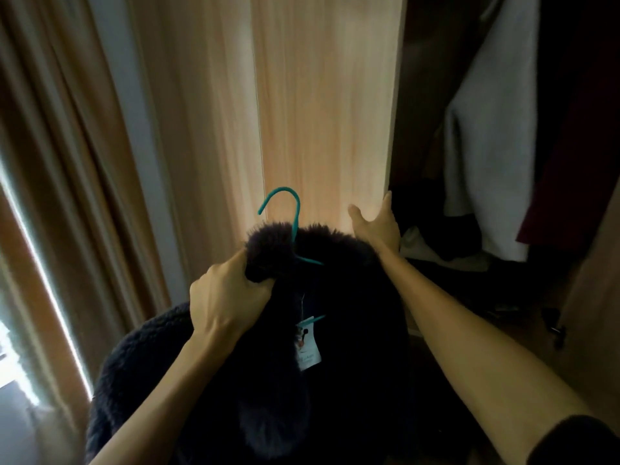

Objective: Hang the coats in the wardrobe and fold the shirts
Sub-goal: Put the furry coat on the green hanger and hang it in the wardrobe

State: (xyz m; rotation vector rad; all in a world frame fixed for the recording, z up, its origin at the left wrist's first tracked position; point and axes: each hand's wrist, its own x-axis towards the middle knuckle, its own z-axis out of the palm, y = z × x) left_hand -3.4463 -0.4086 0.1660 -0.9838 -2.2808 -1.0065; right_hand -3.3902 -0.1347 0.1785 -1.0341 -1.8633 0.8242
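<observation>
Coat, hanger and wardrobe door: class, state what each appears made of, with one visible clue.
Coat: dark fleecy pile with fur-like collar, probably synthetic; fuzzy edges.
Hanger: teal, thin, likely coated wire or plastic; smooth hook.
Door: pale wood-grain panel, perhaps laminate; straight streaks.

A single wide-angle camera, worn on the person's head, looks forward and down, close above a dark coat [335, 380] at the near edge. It faces a pale wardrobe door [322, 112] just beyond; curtains [67, 162] fill the left, the open wardrobe [419, 129] the right.
</observation>
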